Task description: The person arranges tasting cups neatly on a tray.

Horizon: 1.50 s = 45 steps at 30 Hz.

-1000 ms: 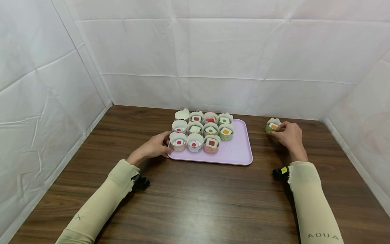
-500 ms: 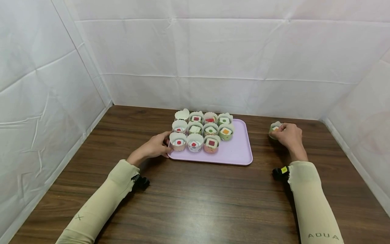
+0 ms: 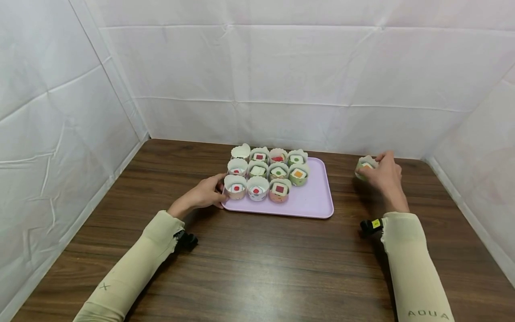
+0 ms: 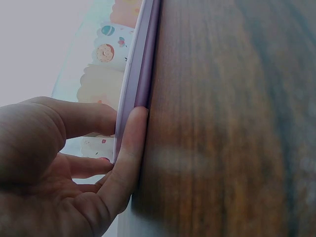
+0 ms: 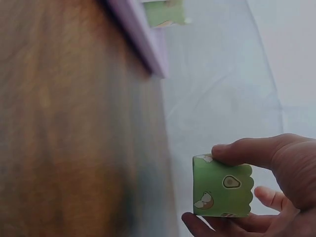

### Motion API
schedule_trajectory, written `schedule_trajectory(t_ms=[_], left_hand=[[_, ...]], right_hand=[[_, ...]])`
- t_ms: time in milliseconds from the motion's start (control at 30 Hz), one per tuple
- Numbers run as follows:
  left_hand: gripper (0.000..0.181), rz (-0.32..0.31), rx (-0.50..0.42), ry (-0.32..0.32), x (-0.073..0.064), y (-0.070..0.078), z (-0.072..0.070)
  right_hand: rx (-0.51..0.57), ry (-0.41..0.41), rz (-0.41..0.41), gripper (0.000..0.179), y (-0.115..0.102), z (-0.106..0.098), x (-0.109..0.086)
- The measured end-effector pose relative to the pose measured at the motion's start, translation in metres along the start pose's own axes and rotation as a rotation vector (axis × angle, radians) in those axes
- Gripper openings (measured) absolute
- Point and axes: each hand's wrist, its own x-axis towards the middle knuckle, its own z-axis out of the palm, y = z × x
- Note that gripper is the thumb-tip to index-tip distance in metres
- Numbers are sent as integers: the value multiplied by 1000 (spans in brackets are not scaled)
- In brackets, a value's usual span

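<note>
My left hand pinches the front left corner of a lilac tray, one digit outside the rim and others over it, as the left wrist view shows. On the tray stand rows of scalloped paper baking cups, several holding small white squares with red, green or orange centres. Off to the tray's right, my right hand holds a green paper baking cup printed with avocados, thumb on one side and fingers on the other. A white piece with an orange patch lies inside it.
The brown wooden table runs under both arms. White cloth walls close off the back and sides, with the rear wall just behind the tray. An orange-topped green cup ends the tray's middle row.
The right hand's fingers have spread and shifted around the green cup, which has moved slightly right. My left hand and the tray have stayed put.
</note>
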Motion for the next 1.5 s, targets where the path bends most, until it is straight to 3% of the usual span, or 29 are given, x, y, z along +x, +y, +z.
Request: schedule_trajectory(t_ms=[233, 467, 733, 1500], left_hand=[[83, 1, 0, 4, 0, -2, 0], [82, -4, 8, 6, 0, -1, 1], [82, -16, 7, 11, 0, -1, 1], [84, -7, -6, 7, 2, -3, 1]], right_hand=[[27, -1, -15, 90, -16, -11, -4], [-58, -74, -129, 76, -27, -20, -8], [-87, -137, -229, 73, -44, -25, -16], [-56, -311, -465, 62, -91, 9, -38]])
